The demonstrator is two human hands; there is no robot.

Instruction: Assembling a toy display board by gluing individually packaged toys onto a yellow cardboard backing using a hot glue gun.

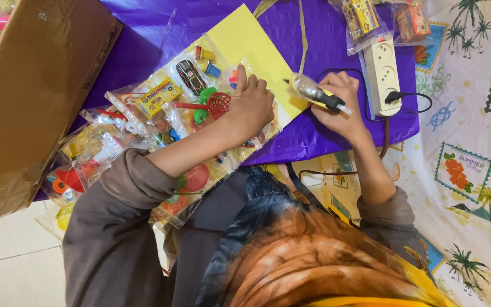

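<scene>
Yellow card lies pinned under the flat left hand; the right hand grips a glue gun, nozzle leftward.

A white power strip lies on a purple sheet, with one black plug seated in its nearest socket. Just beyond the strip sit two small clear bags of toys — one yellow, one orange. Well to the left of the strip, a large brown cardboard box fills the corner. To the strip's right spreads a white cloth printed with palm trees and postage stamps. Far from the strip, at the lower left, pale floor tiles show.
</scene>
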